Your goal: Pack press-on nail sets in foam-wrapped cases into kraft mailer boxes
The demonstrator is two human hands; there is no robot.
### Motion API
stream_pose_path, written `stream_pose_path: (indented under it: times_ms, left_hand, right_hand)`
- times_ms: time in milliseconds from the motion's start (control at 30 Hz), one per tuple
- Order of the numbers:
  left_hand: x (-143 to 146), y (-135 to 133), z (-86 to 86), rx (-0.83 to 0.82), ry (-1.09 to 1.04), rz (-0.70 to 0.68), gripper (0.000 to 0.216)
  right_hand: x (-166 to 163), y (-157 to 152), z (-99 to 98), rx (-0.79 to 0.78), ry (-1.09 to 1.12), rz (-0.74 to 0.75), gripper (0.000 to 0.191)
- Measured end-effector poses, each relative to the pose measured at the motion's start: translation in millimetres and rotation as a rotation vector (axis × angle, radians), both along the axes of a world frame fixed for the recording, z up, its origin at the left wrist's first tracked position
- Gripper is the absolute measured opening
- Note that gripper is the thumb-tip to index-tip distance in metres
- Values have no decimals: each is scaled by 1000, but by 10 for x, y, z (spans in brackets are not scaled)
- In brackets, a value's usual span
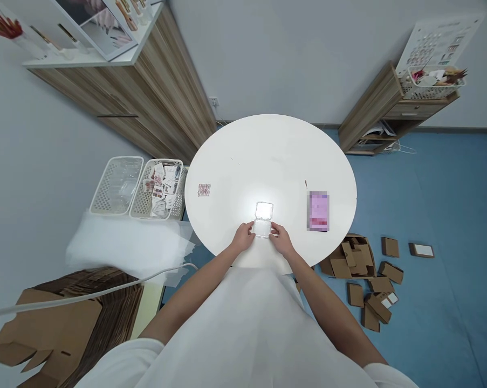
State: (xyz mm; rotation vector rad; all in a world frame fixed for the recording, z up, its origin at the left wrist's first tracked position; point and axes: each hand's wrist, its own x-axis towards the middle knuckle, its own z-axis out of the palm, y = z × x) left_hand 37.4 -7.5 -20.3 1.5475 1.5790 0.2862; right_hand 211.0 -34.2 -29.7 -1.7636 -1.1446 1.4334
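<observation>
A small clear plastic box (pixel 262 228) lies on the white oval table (pixel 271 145) in front of me, its hinged lid (pixel 264 210) folded back flat away from me. My left hand (pixel 244 237) grips the box's left side between thumb and fingers. On the opposite side, my right hand (pixel 281 238) pinches the right edge. Nothing that I can make out lies inside the box. To the left on the tabletop is a small set of reddish pieces (pixel 204 189), too small to name. A blurred pink and purple rectangle (pixel 319 211) lies to the right, with a tiny dark object (pixel 306 184) above it.
Left of the table stand two white baskets, one with clear plastic (pixel 117 186), one with printed cards (pixel 162 188). White sheeting (pixel 125 237) and stacked flat cardboard (pixel 73 323) lie nearer me. Small brown boxes (pixel 376 307) are scattered on the blue floor at right. A white cable (pixel 105 291) crosses the left.
</observation>
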Motion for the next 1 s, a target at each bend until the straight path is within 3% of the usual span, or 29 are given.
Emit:
stream_pose_path:
  times_ms: [167, 433, 800, 900, 1000]
  left_hand:
    - [6, -18, 13, -3, 20, -19, 45]
    - [-32, -159, -51, -24, -72, 69, 49]
    - [-40, -340, -83, 19, -108, 55, 58]
    - [-111, -377, -62, 22, -143, 67, 56]
    - [-367, -357, -8, 6, -154, 85, 48]
  right_hand:
    - [-4, -55, -18, 32, -35, 2, 56]
    - [16, -171, -79, 44, 50, -17, 60]
    - [63, -232, -117, 113, 45, 97, 68]
    - [38, -262, -99, 121, 49, 14, 66]
    - [18, -322, -25, 179, -44, -190, 57]
